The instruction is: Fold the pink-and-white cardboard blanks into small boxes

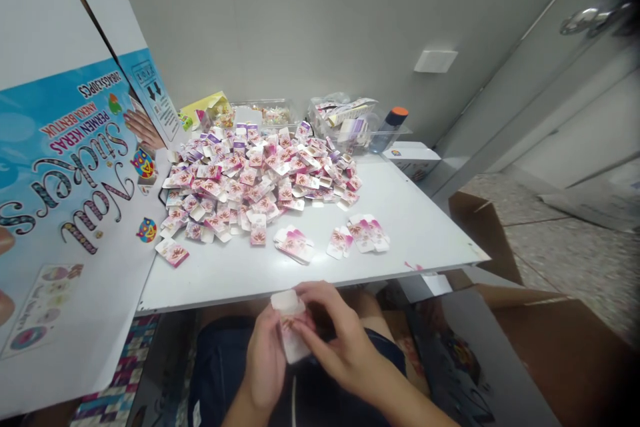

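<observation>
Over my lap, below the table's front edge, both hands hold one small white and pink card packet (289, 320). My left hand (265, 359) grips its lower left side. My right hand (334, 339) pinches it from the right, fingers curled over its top. On the white table (420, 227) lies a big heap of the same pink and white packets (255, 177). Two smaller stacks (295, 245) (361, 235) rest nearer the front edge.
A large "Nail Stickers" carton (65, 213) stands at the left. Clear tubs (273, 112), bags and a bottle with an orange cap (393, 127) line the back wall. Brown cardboard boxes (545, 340) sit on the floor at the right, by a door (575, 100).
</observation>
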{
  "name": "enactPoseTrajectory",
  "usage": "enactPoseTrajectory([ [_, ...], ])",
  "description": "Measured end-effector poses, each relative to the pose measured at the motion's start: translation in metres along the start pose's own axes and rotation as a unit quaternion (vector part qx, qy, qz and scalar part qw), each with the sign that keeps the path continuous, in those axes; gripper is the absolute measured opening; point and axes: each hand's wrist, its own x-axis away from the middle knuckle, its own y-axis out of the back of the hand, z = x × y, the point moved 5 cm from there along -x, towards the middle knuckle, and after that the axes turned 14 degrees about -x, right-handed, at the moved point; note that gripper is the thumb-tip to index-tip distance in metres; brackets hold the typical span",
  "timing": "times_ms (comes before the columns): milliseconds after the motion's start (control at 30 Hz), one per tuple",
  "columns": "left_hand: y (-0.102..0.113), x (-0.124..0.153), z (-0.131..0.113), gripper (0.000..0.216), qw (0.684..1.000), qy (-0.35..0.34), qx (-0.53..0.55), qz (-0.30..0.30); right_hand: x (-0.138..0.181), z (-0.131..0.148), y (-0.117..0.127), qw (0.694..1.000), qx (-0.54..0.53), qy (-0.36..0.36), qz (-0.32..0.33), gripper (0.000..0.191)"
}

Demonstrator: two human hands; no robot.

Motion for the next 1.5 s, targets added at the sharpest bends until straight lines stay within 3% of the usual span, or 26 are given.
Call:
enactPoseTrajectory([
  [133, 0.006, 0.000, 0.005, 0.015, 0.997, 0.031, 0.022, -0.061, 0.007, -0.003, -0.012, 0.999, 0.013, 0.038, -0.006, 0.029],
  [267, 0.009, -0.004, 0.012, 0.012, 0.997, 0.068, 0.015, -0.032, 0.008, -0.006, -0.019, 0.999, 0.033, 0.006, 0.010, 0.010],
  [400, 0.006, -0.005, 0.011, 0.037, 0.995, 0.094, -0.005, 0.034, 0.012, -0.006, -0.021, 0.999, 0.034, 0.034, 0.008, 0.020],
  [567, 0.011, -0.003, 0.010, 0.060, 0.991, 0.130, -0.039, -0.001, 0.020, -0.005, -0.026, 0.974, 0.170, 0.135, 0.063, 0.038],
  [700, 0.012, -0.003, 0.018, 0.067, 0.985, 0.153, -0.077, 0.000, 0.019, -0.004, -0.026, 0.968, 0.164, 0.169, 0.091, 0.044],
  [767, 0.014, -0.004, 0.019, 0.068, 0.986, 0.144, -0.083, -0.007, 0.015, -0.006, -0.025, 0.984, 0.103, 0.125, 0.075, 0.034],
  [867, 0.012, -0.005, 0.020, 0.071, 0.987, 0.126, -0.104, 0.010, 0.013, -0.017, -0.021, 0.999, -0.022, -0.017, -0.032, 0.015],
  [967, 0.006, -0.003, 0.020, 0.077, 0.981, 0.124, -0.141, 0.039, 0.020, -0.030, -0.022, 0.981, -0.108, -0.119, -0.107, 0.013],
  [1100, 0.000, 0.001, 0.019, 0.082, 0.969, 0.122, -0.205, 0.059, 0.028, -0.043, -0.025, 0.942, -0.238, -0.203, -0.124, 0.019],
  [1167, -0.001, 0.002, 0.017, 0.085, 0.966, 0.114, -0.224, 0.065, 0.028, -0.039, -0.022, 0.948, -0.238, -0.181, -0.113, 0.018],
  [1267, 0.000, 0.006, 0.016, 0.086, 0.966, 0.115, -0.218, 0.074, 0.028, -0.023, -0.018, 0.983, -0.153, -0.080, -0.066, 0.017],
  [1367, 0.004, 0.010, 0.016, 0.079, 0.976, 0.106, -0.175, 0.070, 0.033, -0.011, -0.018, 0.996, -0.084, -0.014, -0.021, 0.014],
  [1500, 0.006, 0.005, 0.033, 0.074, 0.985, 0.100, -0.122, 0.075, 0.037, -0.019, -0.012, 0.995, -0.074, -0.059, -0.038, 0.016],
])
